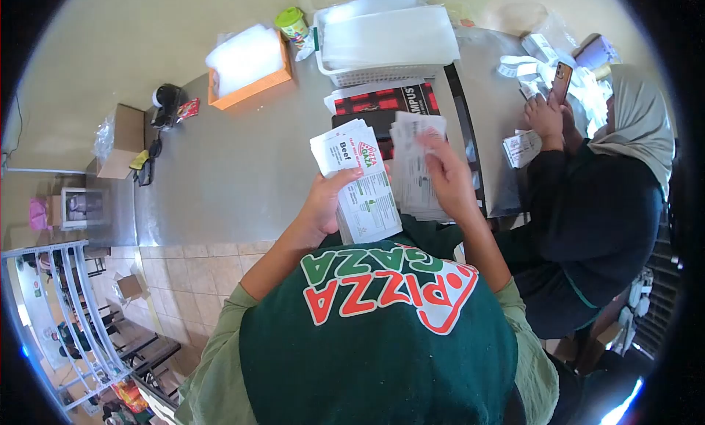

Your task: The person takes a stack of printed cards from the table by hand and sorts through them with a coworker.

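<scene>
Two bare hands: the left hand (324, 201) is closed around a thick stack of white printed "Beef" cards (369, 208); the right hand (449, 177), half curled, touches blurred white printed cards (413, 177) beside it, its grip unclear. Beyond, on the grey metal counter (220, 168), stands a white plastic basket (396, 74).

Grey metal table (220, 161), surface slightly worn. Far left: open cardboard box (126, 142); beside it, black tape dispenser (169, 102), with red packet (189, 108) adjacent. Far edge: orange box (257, 88), green-lidded cup (292, 25), white perforated basket (389, 74), in that order rightward. Near side of basket: red-and-black checked book (380, 100), partly covered. Right section carries a small stack of printed labels (521, 148).
</scene>
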A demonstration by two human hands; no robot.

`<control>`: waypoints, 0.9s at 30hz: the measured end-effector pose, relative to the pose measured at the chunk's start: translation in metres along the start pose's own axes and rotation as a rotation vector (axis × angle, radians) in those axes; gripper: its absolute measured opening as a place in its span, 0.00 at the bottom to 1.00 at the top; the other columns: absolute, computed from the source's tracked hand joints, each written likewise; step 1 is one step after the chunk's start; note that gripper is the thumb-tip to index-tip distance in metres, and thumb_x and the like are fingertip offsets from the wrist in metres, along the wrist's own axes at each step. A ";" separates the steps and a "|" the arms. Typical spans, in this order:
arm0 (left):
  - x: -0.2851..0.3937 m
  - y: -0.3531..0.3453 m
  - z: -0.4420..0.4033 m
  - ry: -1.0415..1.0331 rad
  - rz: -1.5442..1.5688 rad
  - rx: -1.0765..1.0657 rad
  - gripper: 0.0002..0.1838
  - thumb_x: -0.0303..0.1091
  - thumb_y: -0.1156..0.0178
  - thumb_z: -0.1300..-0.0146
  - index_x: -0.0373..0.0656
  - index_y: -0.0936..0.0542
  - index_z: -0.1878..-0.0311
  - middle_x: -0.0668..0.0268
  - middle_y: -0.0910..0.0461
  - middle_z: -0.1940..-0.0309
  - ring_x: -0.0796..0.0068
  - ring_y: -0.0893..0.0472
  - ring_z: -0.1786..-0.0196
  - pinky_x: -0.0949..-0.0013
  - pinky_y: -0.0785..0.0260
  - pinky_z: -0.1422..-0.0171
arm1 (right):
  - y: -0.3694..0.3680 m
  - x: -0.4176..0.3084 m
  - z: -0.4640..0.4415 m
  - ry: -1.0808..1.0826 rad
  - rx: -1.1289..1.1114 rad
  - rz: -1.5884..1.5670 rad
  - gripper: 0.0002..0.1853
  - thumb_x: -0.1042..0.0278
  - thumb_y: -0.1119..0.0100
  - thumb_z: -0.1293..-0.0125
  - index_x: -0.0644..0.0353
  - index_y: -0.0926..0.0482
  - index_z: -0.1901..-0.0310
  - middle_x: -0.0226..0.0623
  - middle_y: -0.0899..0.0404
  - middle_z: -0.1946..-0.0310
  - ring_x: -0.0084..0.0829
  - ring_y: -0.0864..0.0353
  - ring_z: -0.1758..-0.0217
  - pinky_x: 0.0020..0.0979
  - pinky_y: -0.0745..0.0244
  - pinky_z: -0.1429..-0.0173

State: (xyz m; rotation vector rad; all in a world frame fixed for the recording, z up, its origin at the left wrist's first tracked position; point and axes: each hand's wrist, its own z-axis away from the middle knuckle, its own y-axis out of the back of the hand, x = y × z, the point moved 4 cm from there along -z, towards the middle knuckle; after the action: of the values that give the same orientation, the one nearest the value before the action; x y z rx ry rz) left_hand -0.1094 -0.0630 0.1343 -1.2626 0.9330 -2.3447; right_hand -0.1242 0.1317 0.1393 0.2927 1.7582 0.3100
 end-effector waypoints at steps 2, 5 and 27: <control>-0.004 0.005 0.002 -0.007 -0.029 0.056 0.24 0.28 0.45 0.43 0.32 0.34 0.43 0.53 0.24 0.53 0.59 0.23 0.52 0.56 0.30 0.47 | -0.015 -0.009 0.006 -0.043 -0.192 -0.010 0.11 0.73 0.46 0.40 0.63 0.26 0.55 0.46 0.26 0.57 0.42 0.25 0.53 0.34 0.31 0.51; -0.005 0.004 0.005 -0.032 -0.067 0.096 0.23 0.29 0.44 0.43 0.33 0.33 0.44 0.53 0.24 0.52 0.60 0.23 0.52 0.56 0.30 0.47 | -0.033 -0.036 0.011 -0.023 -0.144 0.043 0.13 0.67 0.41 0.42 0.64 0.25 0.58 0.45 0.24 0.61 0.41 0.23 0.58 0.33 0.30 0.56; -0.008 0.018 0.012 -0.079 0.061 0.173 0.23 0.30 0.47 0.43 0.34 0.34 0.43 0.53 0.27 0.49 0.57 0.26 0.47 0.54 0.35 0.41 | -0.022 0.027 0.002 -0.340 -0.097 -0.471 0.08 0.71 0.46 0.37 0.67 0.23 0.62 0.25 0.25 0.75 0.13 0.34 0.71 0.20 0.36 0.68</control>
State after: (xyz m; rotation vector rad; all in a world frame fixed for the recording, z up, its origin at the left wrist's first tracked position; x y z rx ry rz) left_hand -0.0949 -0.0766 0.1217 -1.2300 0.7162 -2.2569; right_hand -0.1287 0.1216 0.1062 -0.1363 1.4178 0.0017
